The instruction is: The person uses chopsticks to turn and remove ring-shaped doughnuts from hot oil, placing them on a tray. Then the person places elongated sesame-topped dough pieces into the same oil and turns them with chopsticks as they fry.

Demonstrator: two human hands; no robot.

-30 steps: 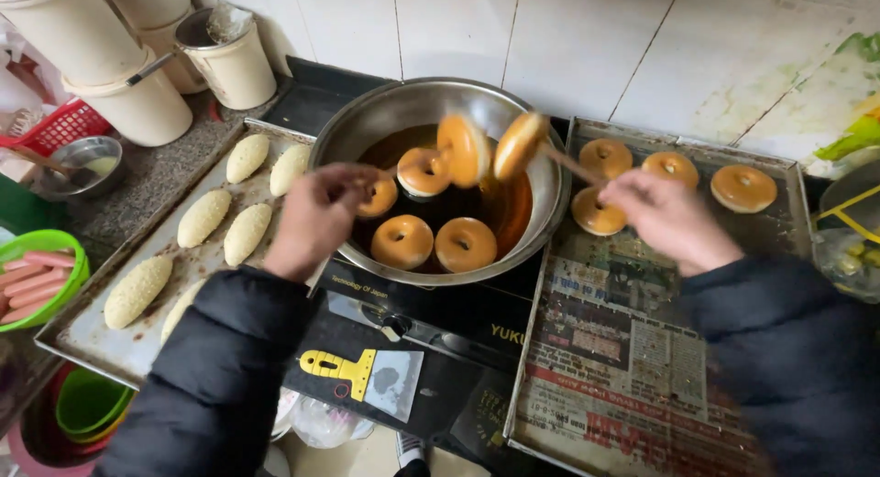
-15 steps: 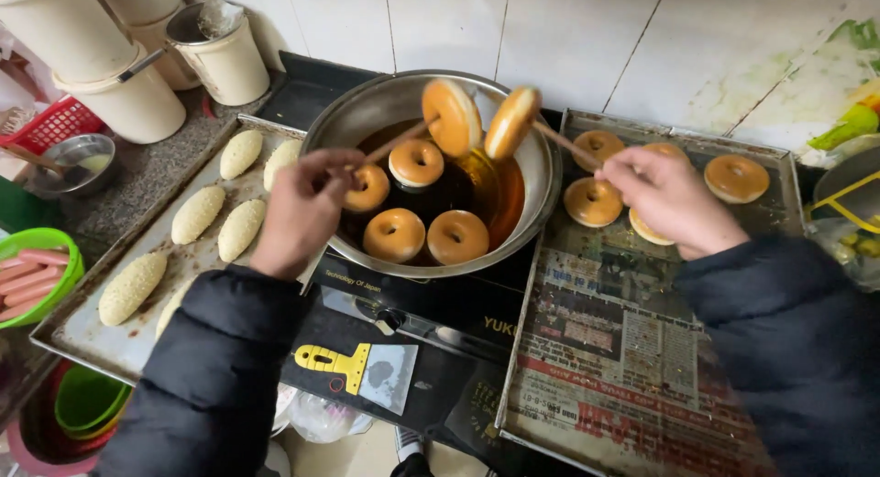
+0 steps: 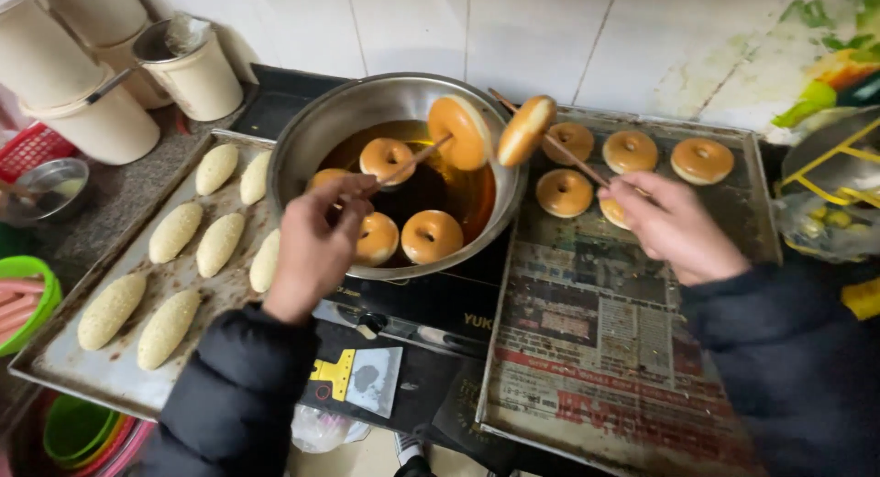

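- Lying under the right hand (image 3: 674, 225) and running toward the body: paper-lined tray (image 3: 605, 349), carrying fried rings (image 3: 632, 152) at its far end, just beyond the knuckles.
- Sitting left of the left hand (image 3: 316, 248): metal tray (image 3: 110, 376) with pale, seed-coated dough logs (image 3: 174, 231) in rows.
- Resting between and just beyond both hands: steel pan (image 3: 367, 106) of dark oil, golden rings (image 3: 431, 236) floating in it.
- Standing far left, well beyond the left hand: cream buckets (image 3: 101, 120), contents hidden.
- Closed around a thin stick (image 3: 417, 156): left hand, stick tip through a lifted doughnut (image 3: 460, 131) above the oil.
- Closed around a second stick (image 3: 568, 161): right hand, second doughnut (image 3: 525, 130) hanging above the pan rim, just beside the first, up and left of the knuckles.
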